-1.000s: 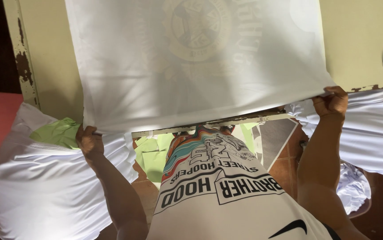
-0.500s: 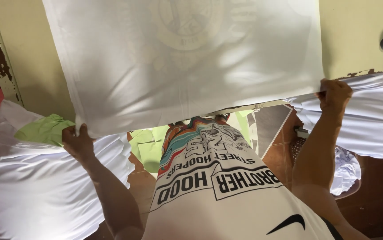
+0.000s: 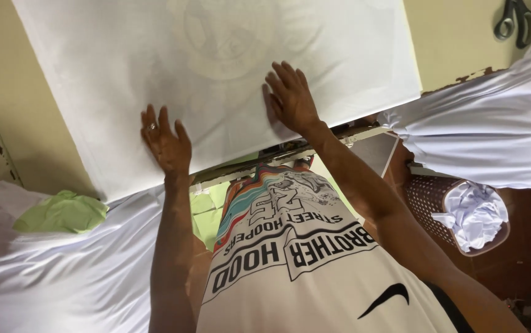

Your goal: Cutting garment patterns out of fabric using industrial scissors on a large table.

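With the white sheet (image 3: pixel 216 74) laid over the board, my left hand (image 3: pixel 167 145) and right hand (image 3: pixel 290 98) press flat, fingers spread, gripping nothing; smoothing looks underway, near edge unfinished.

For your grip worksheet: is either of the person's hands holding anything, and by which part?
Nothing is gripped. The left hand and right hand lie flat, fingers spread, pressing on the white fabric near its lower edge.

Your left hand (image 3: pixel 165 142) is flat, palm down, fingers spread, a ring on one finger. Your right hand (image 3: pixel 291 97) lies just as flat, farther ahead and to its right, both forearms stretched forward.
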